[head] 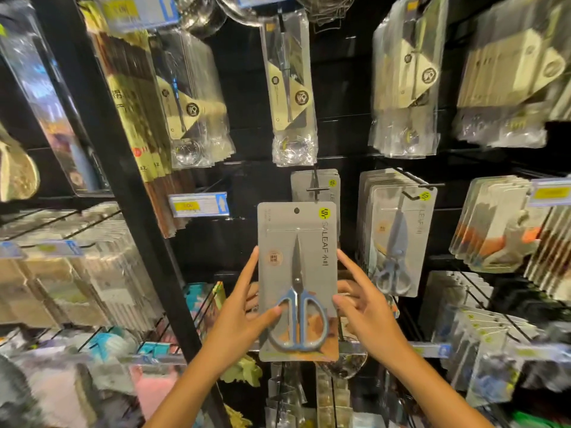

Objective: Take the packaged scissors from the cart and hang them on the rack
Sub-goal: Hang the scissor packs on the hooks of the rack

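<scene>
I see both hands raised before a store rack: the left hand (244,307) pinches the packaged scissors (297,281) by its left edge, thumb on the front, while the right hand (363,299) grips the right edge. Fingers behind the card are hidden. Just above the fingertips, a hook (317,189) holds matching packs (315,183), partly covered; the surrounding goods are blurred.

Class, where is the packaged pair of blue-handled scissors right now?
In the head view, centre frame, the packaged scissors sit between the left hand and right hand, just below the hook.
</scene>
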Demonstrator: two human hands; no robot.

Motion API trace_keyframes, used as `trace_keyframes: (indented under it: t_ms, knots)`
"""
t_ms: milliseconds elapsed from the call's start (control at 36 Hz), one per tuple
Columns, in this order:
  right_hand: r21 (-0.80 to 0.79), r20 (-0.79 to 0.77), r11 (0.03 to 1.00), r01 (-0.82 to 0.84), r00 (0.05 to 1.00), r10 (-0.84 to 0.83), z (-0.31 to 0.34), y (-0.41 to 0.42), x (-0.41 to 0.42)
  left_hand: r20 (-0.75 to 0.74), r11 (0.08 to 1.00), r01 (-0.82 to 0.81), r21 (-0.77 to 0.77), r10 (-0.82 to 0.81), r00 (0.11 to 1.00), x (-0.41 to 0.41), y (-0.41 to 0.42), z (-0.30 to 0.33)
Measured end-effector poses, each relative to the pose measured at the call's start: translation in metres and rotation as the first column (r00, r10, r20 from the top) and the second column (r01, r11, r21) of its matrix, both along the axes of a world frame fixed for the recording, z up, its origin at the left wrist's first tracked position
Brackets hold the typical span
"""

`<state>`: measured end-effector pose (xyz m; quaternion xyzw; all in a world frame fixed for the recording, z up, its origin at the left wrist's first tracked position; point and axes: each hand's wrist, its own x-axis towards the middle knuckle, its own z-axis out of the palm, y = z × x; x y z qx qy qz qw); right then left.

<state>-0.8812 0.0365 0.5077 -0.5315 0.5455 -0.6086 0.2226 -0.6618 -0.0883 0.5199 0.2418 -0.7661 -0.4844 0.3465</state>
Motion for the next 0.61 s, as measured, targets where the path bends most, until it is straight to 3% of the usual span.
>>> trace_keyframes:
  t_ms: [167, 611]
  knots:
    - [0.011, 0.016, 0.996, 0.092, 0.996, -0.092, 0.007, 0.007, -0.017, 0.087, 0.993, 0.105, -0.048, -0.101, 0.991, -0.018, -0.009, 0.013]
    - [-0.013, -0.034, 0.989, 0.146, 0.989, -0.146, -0.002, -0.002, -0.04, 0.021, 0.997, 0.076, -0.002, -0.076, 0.997, -0.045, -0.023, -0.004]
